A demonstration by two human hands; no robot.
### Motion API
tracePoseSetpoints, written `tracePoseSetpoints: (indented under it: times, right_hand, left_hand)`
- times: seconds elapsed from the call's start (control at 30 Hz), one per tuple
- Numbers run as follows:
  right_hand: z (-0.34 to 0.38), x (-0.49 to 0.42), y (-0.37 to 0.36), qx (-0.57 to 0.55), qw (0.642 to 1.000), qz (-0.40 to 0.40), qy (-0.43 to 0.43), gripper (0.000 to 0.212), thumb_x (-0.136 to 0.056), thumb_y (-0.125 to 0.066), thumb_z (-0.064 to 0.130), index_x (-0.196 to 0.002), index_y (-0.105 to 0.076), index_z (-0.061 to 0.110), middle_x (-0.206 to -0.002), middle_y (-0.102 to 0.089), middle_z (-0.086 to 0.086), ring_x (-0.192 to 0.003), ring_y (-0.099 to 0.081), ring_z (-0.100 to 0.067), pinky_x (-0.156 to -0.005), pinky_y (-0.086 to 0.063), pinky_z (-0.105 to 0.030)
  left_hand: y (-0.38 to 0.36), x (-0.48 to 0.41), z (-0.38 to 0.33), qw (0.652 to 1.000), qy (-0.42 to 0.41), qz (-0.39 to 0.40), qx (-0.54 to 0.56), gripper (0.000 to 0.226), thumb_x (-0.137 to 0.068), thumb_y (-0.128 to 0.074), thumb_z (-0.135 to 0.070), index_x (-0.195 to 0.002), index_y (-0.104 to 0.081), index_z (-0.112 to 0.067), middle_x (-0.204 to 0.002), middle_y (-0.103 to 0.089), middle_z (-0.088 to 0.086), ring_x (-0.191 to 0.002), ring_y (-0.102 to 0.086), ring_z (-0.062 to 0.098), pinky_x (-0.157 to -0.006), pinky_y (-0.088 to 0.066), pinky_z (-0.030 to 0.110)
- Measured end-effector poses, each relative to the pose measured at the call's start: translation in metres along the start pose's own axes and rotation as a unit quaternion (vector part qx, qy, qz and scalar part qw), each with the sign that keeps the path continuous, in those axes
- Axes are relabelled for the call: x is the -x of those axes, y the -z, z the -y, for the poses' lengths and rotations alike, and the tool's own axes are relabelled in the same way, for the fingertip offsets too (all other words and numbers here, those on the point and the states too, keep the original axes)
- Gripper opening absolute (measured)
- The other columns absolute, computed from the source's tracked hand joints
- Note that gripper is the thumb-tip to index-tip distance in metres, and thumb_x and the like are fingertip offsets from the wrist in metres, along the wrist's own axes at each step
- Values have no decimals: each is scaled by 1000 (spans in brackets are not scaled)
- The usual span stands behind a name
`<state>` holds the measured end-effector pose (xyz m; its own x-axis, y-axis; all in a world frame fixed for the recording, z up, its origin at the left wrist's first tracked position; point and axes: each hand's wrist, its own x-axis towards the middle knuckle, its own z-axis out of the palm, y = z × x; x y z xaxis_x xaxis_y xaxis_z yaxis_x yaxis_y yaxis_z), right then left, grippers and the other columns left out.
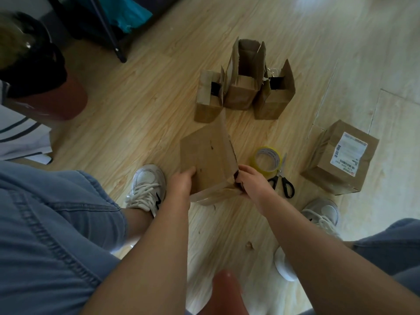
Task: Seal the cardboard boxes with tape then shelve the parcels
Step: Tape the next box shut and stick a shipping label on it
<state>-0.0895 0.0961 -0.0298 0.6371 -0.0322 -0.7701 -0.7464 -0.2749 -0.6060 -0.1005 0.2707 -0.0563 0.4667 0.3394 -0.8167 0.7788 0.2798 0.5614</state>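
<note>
The left hand (181, 181) gripped the near left edge of a cardboard box (204, 153), thumb on its broad upper face and fingers hidden behind the edge. The right hand (251, 181) pinched the box's near right corner, fingers curled over the edge where a dark gap showed. The box stood tilted between the two hands on the wooden floor (141, 114), with a loose flap splayed at its near end.

Just right of the right hand lay a roll of yellowish tape (266, 162), with black-handled scissors (282, 181) touching its near side. Farther right sat a closed parcel (336, 169) bearing a white shipping label. Beyond the held box stood three boxes with raised flaps: a short one (209, 98), a tall one (244, 80) and another (276, 96). White sneakers (147, 185) flanked the arms.
</note>
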Motion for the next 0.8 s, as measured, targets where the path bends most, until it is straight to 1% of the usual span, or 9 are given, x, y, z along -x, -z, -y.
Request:
tracePoseSetpoints:
  times: [0.1, 0.13, 0.27, 0.37, 0.43, 0.5, 0.57, 0.63, 0.8]
  right_hand:
    - [1, -3, 2, -2, 999, -18, -27, 30, -98, -43, 8, -89, -66, 26, -83, -60, -3, -89, -55, -23, -99, -50, -51]
    - [2, -5, 3, -11, 999, -27, -32, 30, -99, -44, 8, -87, -65, 25, -84, -60, -4, -88, -55, -24, -97, -51, -50]
    - [2, -12, 6, -40, 998, -31, -41, 35, -98, -42, 6, -125, -59, 21, -91, -60, -1, -86, -57, -20, -101, -51, -50]
    - [0, -8, 18, -48, 996, 67, -34, 49, -91, -50, -2, -134, -55, 21, -115, -64, -3, -107, -61, -22, -101, -48, -43]
    - [-1, -4, 27, -47, 987, 152, -17, 49, -90, -64, 8, -135, -55, 25, -129, -64, -2, -118, -61, -22, -98, -48, -39]
    - [-2, -5, 33, -59, 980, 189, -20, 48, -86, -76, 33, -130, -57, 33, -134, -62, 3, -122, -59, -18, -97, -45, -38]
    - [-1, -9, 32, -63, 983, 168, -33, 68, -73, -78, 65, -131, -56, 37, -137, -59, 8, -127, -55, -16, -104, -44, -42]
    - [1, -11, 29, -54, 993, 99, -30, 72, -74, -66, 78, -131, -58, 35, -127, -65, 10, -118, -60, -14, -104, -47, -44]
    - [0, -8, 29, -118, 993, 10, -1, 37, -90, -66, 45, -123, -60, 29, -116, -65, 2, -102, -66, -19, -91, -57, -40]
  left_hand:
    - [-4, 1, -2, 1000, -23, 11, -10, 44, -92, -68, -28, -129, -59, -8, -110, -68, 5, -94, -65, 22, -84, -52, 36]
    - [-4, 0, -2, 1000, -25, 14, -10, 42, -92, -68, -27, -128, -60, -8, -108, -68, 5, -93, -65, 22, -82, -53, 36]
    - [-5, 1, -2, 999, -37, 5, 4, 45, -88, -73, -28, -125, -60, -6, -102, -67, 1, -92, -65, 20, -85, -52, 35]
    - [-7, 2, -8, 997, -67, -27, -6, 57, -81, -78, -40, -125, -62, -7, -113, -68, 4, -102, -65, 22, -95, -51, 39]
    - [-8, 3, -14, 995, -82, -49, -39, 61, -81, -74, -48, -127, -62, -10, -120, -66, 4, -109, -63, 25, -101, -48, 44]
    - [-10, 5, -19, 993, -89, -57, -46, 51, -86, -69, -47, -122, -64, -11, -117, -66, 5, -108, -62, 25, -100, -48, 45]
    - [-12, 6, -20, 994, -92, -40, -33, 35, -85, -70, -43, -103, -67, -13, -106, -69, 6, -99, -65, 25, -96, -51, 46]
    - [-13, 7, -16, 995, -92, -12, -40, 28, -83, -72, -43, -89, -64, -16, -100, -71, 9, -92, -67, 26, -92, -51, 47]
    - [-12, 5, -2, 998, -60, 31, -18, 29, -86, -68, -41, -103, -67, -17, -109, -71, 7, -104, -65, 28, -88, -51, 40]
